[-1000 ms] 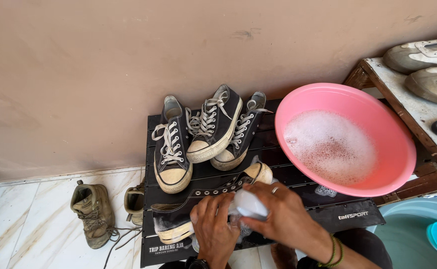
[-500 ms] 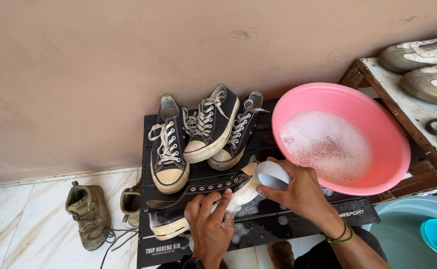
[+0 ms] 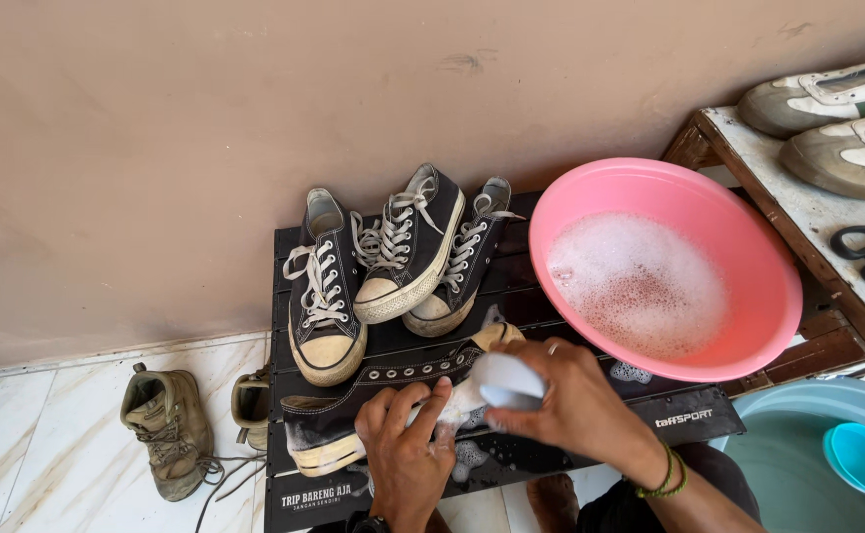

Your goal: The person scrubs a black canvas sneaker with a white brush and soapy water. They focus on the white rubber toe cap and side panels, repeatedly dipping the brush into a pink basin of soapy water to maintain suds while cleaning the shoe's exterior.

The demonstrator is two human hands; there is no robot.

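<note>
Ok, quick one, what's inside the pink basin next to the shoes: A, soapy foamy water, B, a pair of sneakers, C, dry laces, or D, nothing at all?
A: the pink basin holds white foamy suds, with no shoes or laces in it.

just one head cam here, looking steeply down and forward from pretty close over the black slatted table (image 3: pixel 590 434), tan wall (image 3: pixel 255 118) filling the top half
</note>
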